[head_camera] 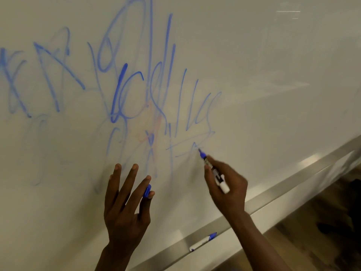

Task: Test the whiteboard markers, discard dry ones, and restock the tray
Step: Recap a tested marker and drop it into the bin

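Head view, single frame. Blue marker [213, 170] in right hand [226, 188], fingers curled round the barrel; tip touches the whiteboard [273, 75] at approx. the lower-right end of the blue scribbles [125, 90]. Long axis runs diagonal: tip up and to the left, white rear end down and to the right, poking out past the knuckles. Left hand [125, 202] raised beside the board, fingers spread and mostly straight, w/ thumb and forefinger pinching the blue cap [146, 190]; whether the fingertips touch the board can't be told. Second marker [203, 241], capped in blue, lies along the tray [293, 196] below, its cap end up and to the right.

Risks, as judgement: the strokes near the tip look fainter than the bold ones at centre, so a weak pen could be misread amid overlapping lines, i.e. a dry marker kept or a good one binned. Cap is held by a light pinch only and may drop. Left uncapped, the nib dries. Marker on the tray could roll off if knocked by the right forearm, which crosses just above it.
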The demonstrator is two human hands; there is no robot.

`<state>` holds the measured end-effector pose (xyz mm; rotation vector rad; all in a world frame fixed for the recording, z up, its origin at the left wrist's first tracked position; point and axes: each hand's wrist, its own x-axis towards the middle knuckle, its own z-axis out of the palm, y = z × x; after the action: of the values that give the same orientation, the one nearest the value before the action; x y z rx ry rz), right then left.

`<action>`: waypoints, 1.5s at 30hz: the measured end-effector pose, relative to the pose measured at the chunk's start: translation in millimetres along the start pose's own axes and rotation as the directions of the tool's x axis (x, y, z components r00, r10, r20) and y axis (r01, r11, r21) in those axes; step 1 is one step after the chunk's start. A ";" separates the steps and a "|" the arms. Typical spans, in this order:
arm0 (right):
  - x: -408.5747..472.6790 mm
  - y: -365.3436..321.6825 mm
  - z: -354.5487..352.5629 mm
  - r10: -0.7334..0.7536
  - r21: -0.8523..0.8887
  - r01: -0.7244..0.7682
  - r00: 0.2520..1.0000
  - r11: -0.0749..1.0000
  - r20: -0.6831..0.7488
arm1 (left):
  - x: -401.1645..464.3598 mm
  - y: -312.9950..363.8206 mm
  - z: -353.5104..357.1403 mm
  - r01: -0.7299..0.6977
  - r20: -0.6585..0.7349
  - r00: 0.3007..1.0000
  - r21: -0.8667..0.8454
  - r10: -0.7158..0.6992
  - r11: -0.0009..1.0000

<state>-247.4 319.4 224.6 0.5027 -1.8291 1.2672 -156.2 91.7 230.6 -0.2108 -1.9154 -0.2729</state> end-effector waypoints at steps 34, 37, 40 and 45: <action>46.7 -8.7 -11.1 0.060 0.034 -0.060 0.998 0.998 0.002 | 10.2 0.7 11.8 -0.001 0.009 1.000 0.015 0.001 1.000; 64.9 -7.0 -14.4 0.066 0.053 -0.062 0.995 0.997 -0.075 | 11.2 -1.1 13.2 -0.006 0.014 1.000 0.036 0.006 0.999; 123.4 -16.7 -21.0 0.119 0.195 -0.080 0.973 0.978 -0.199 | 12.8 -1.3 14.2 -0.016 0.011 1.000 0.058 0.015 0.998; 233.8 -67.4 -23.7 0.041 0.291 0.065 0.938 0.954 -0.343 | 16.0 -2.8 22.5 -0.012 -0.028 0.999 0.126 0.016 0.992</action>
<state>-323.4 343.4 455.7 0.4193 -1.3468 1.5281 -182.7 95.8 237.7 -0.1358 -1.8941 -0.1444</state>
